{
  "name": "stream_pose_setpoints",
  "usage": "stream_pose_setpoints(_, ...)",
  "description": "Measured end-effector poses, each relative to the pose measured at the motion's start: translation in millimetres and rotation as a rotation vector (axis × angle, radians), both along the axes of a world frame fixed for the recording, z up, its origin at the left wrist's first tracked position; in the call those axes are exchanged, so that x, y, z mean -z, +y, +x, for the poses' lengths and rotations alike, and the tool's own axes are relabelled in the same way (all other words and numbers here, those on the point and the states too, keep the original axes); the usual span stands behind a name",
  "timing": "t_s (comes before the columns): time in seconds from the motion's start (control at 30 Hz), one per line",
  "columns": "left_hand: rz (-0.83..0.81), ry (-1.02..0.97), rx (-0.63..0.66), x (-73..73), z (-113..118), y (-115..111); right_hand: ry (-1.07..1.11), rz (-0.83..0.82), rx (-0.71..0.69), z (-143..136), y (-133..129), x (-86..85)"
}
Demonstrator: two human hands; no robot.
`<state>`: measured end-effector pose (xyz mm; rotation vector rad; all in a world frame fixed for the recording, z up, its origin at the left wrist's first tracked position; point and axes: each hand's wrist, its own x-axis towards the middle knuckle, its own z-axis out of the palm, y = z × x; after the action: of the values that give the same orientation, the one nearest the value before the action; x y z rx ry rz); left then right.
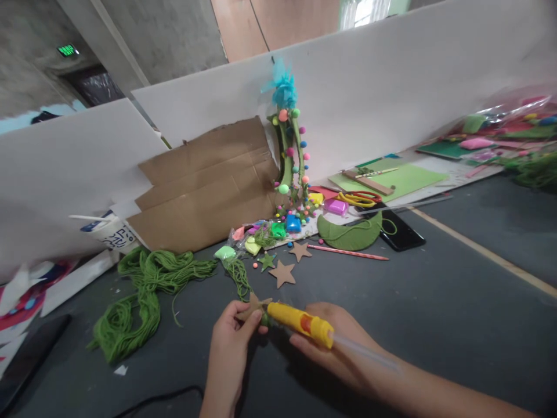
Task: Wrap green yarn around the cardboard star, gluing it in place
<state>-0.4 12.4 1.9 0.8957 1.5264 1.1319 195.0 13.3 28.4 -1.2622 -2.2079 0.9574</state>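
My left hand (237, 331) pinches a small brown cardboard star (253, 304) near the table's front. Green yarn (238, 277) trails from close to that star back toward the craft packets. In my right hand (333, 337) is a yellow hot glue gun (300, 323), a clear glue stick jutting from its back end. The gun's nozzle points left and meets or nearly meets the star; whether glue is coming out I cannot tell. Beyond my hands lie a plain cardboard star (282, 274), a smaller one (300, 251) and a green yarn-wrapped star (267, 262).
Green yarn skeins (148, 284) lie at left by a white cup (115, 232). Behind stand a cardboard sheet (209, 186) and a pompom-trimmed green crescent (285, 151). At right are a green crescent (350, 232), pencil (348, 251), phone (402, 232) and scissors (359, 199).
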Motion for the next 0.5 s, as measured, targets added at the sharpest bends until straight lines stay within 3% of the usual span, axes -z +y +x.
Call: stream_pose_setpoints(0.5, 0.004, 0.005, -0.019, -3.1, 0.0, -0.3, -0.013, 0.047, -0.009, -0.4, -3.9, 3.2)
